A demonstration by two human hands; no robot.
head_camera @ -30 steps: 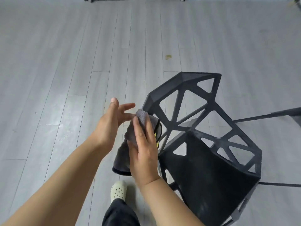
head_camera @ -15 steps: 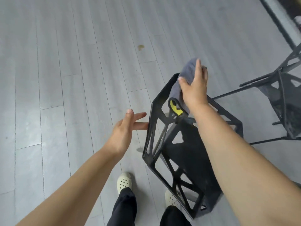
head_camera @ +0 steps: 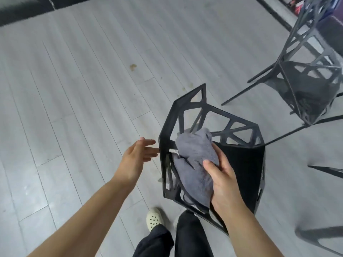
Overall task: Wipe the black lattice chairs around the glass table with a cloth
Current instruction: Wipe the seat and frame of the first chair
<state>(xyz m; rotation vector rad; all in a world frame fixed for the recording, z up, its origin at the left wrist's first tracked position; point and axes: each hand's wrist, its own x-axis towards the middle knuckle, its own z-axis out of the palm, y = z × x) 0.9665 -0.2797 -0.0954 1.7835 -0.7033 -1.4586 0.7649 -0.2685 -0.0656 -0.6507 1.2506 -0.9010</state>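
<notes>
Two black lattice chairs, one cloth, two hands. Your right hand (head_camera: 224, 180) grips the single grey cloth (head_camera: 196, 156), fingers curled round it, holding it against the inner left lattice of the near chair (head_camera: 245, 164). Your left hand (head_camera: 133, 160) holds nothing, fingers straight and apart, just beside that chair's left edge; contact cannot be told. The second chair (head_camera: 304, 93) stands far right, well apart. One cream shoe (head_camera: 154, 218) shows on the grey plank floor (head_camera: 74, 89).

Open floor (head_camera: 83, 108) left of chair (head_camera: 185, 108); 2nd chair (head_camera: 306, 86) crowds right.
</notes>
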